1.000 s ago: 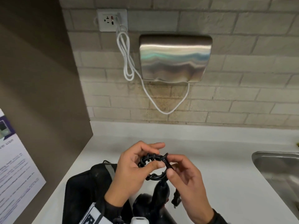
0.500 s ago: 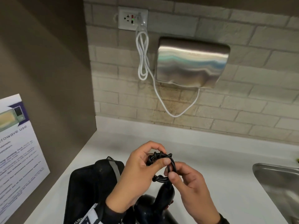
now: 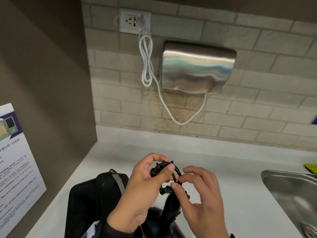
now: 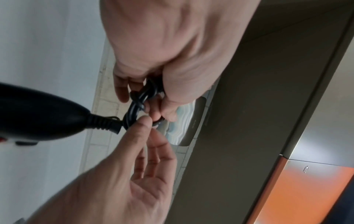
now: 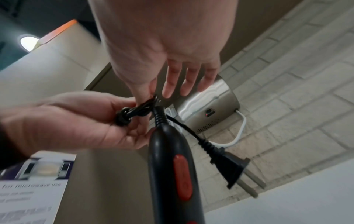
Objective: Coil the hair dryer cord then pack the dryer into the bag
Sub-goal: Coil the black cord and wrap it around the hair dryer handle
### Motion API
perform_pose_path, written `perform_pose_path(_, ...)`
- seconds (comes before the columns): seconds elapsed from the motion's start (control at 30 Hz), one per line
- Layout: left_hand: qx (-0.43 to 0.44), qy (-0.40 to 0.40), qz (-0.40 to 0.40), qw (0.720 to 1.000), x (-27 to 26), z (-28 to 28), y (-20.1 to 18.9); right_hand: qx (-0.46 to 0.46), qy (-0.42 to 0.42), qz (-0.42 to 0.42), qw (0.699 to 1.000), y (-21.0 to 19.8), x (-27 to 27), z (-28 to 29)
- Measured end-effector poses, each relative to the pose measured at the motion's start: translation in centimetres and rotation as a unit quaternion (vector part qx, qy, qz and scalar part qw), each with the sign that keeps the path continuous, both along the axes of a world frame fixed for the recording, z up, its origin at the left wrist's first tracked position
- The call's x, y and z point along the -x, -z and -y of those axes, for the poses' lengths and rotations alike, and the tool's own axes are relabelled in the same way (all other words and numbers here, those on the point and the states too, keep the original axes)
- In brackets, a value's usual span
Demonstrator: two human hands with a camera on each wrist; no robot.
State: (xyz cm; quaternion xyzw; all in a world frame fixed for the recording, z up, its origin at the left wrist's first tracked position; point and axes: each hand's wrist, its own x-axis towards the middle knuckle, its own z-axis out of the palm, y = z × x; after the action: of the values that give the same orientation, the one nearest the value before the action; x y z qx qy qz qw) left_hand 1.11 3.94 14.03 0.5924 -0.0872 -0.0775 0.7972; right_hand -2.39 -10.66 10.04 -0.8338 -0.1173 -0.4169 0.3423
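My left hand (image 3: 163, 164) grips a small coil of black cord (image 3: 177, 173) above the counter, its thumb laid across the loops. My right hand (image 3: 180, 177) pinches the coil's right side between thumb and forefinger, with the other fingers spread straight (image 5: 173, 84). The black hair dryer (image 3: 171, 208) hangs just below the coil, handle end up, a red switch (image 5: 182, 175) on its handle. The cord's plug (image 5: 229, 168) dangles free beside the handle. A black bag (image 3: 96, 203) lies on the counter under my left forearm; I cannot see its opening.
The white counter (image 3: 231, 169) runs to a steel sink (image 3: 289, 194) at the right, with a yellow sponge (image 3: 311, 168) behind it. On the brick wall hang a steel hand dryer (image 3: 197, 69) and its white cable (image 3: 147, 57). A brown panel with a poster (image 3: 13, 160) bounds the left.
My right hand's outer fingers have spread straight while thumb and forefinger stay on the coil. The left hand keeps its hold on the coil. The head view has shifted left.
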Motion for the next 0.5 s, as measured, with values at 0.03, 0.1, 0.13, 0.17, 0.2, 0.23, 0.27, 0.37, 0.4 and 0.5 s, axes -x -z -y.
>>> perform_pose_path(0.03, 0.005, -0.001, -0.007, 1.0, 0.1, 0.1, 0.1, 0.015, 0.019, 0.026, 0.999, 0.2, 0.0, -0.2)
perform_pose_path(0.1, 0.017, 0.002, -0.013, 1.0, 0.3, 0.3, 0.1, 0.01, 0.062, 0.048, 0.997, 0.4, 0.2, -0.9)
perform_pose_path(0.13, 0.022, 0.001, -0.014, 1.0, 0.4, 0.4, 0.1, 0.005, 0.084, 0.051, 0.995, 0.5, 0.3, -1.3)
perform_pose_path(0.17, 0.025, -0.002, -0.012, 1.0, 0.5, 0.5, 0.2, 0.002, 0.104, 0.054, 0.993, 0.5, 0.4, -1.6)
perform_pose_path(0.2, 0.026, -0.006, -0.007, 1.0, 0.6, 0.6, 0.2, 0.005, 0.121, 0.056, 0.991, 0.5, 0.5, -1.9)
perform_pose_path(0.23, 0.027, -0.009, -0.002, 1.0, 0.7, 0.8, 0.3, 0.013, 0.142, 0.055, 0.988, 0.5, 0.6, -2.2)
perform_pose_path(0.27, 0.031, -0.014, 0.003, 0.999, 0.8, 0.9, 0.4, 0.025, 0.165, 0.052, 0.985, 0.5, 0.6, -2.5)
perform_pose_path(0.37, 0.043, -0.034, 0.005, 0.998, 1.1, 1.0, 0.5, 0.058, 0.219, 0.051, 0.973, 0.6, 0.7, -3.1)
perform_pose_path(0.4, 0.04, -0.041, 0.012, 0.998, 1.1, 0.9, 0.5, 0.061, 0.224, 0.052, 0.971, 0.5, 0.7, -3.2)
perform_pose_path(0.5, -0.011, -0.066, 0.082, 0.994, 0.9, 0.7, 0.8, 0.067, 0.207, 0.045, 0.975, 0.4, 0.5, -3.5)
